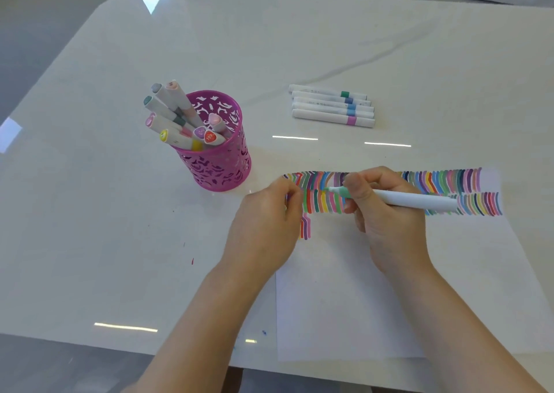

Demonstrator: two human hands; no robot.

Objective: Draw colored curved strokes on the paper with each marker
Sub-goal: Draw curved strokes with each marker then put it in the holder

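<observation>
Glossy white surface (pixel 90 182) carries a pink cut-out cup (pixel 223 167) full of markers (pixel 177 113) at left. Beside it the left hand (pixel 263 221) rests on the left edge of the paper (pixel 344 302), fingers curled under; whether its grip encloses anything cannot be told. Farther back lie four capped markers (pixel 332 106). The right hand (pixel 386 221) has its grip clamped on a white marker (pixel 419 200), green tip at the coloured strokes (pixel 479 203).

The table (pixel 269 47) is white, smooth and very shiny, with bright lights showing on it. The paper (pixel 344 302) is thin, flat and dull. The pink pen cup (pixel 221 164) has a cut-out pattern of holes. The markers (pixel 332 106) look like smooth white plastic.
</observation>
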